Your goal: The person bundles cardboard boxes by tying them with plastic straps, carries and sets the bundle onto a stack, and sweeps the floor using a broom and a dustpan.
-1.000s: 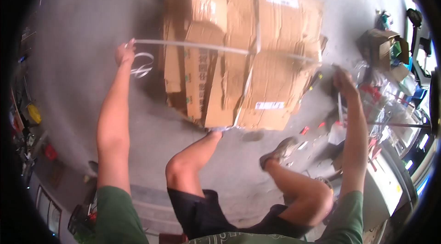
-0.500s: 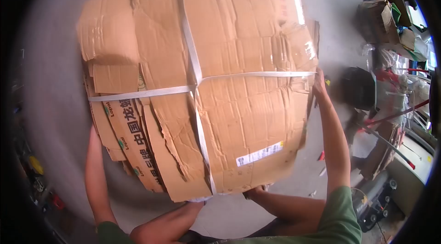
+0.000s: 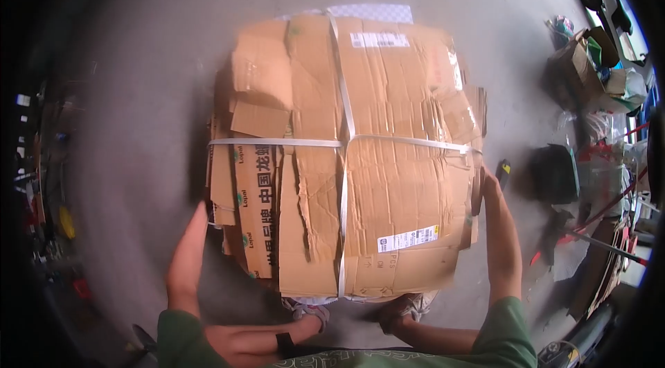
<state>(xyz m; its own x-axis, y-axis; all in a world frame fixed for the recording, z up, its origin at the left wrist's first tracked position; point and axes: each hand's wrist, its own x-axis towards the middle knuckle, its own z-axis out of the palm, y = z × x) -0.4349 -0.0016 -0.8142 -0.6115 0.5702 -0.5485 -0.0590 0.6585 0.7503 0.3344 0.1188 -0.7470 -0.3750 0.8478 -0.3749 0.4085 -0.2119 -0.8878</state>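
Note:
A big flattened-cardboard bundle (image 3: 388, 195) fills the middle of the view, standing low in front of my feet. White straps (image 3: 277, 141) cross over its top and run around it. Against its left side is my left hand (image 3: 201, 213), with the fingers mostly hidden behind the cardboard edges. My right hand (image 3: 489, 179) grips the right side below the strap end, fingers curled out of sight. Shipping labels (image 3: 407, 238) and loose torn flaps show on the upper sheet. A pale checked sheet (image 3: 370, 13) sticks out past the far edge.
Grey concrete floor (image 3: 159, 77) surrounds the bundle. A yellow-and-black tool (image 3: 504, 172) lies right of my right hand. Farther right are a black bin (image 3: 554, 174), an open carton (image 3: 575, 70) and red-handled poles. My shoes (image 3: 309, 314) are close to the bundle's near edge.
The bundle has moved down and away from me, looking smaller and more level. Both hands have gone with it, staying at its sides. The far checked sheet has come into view.

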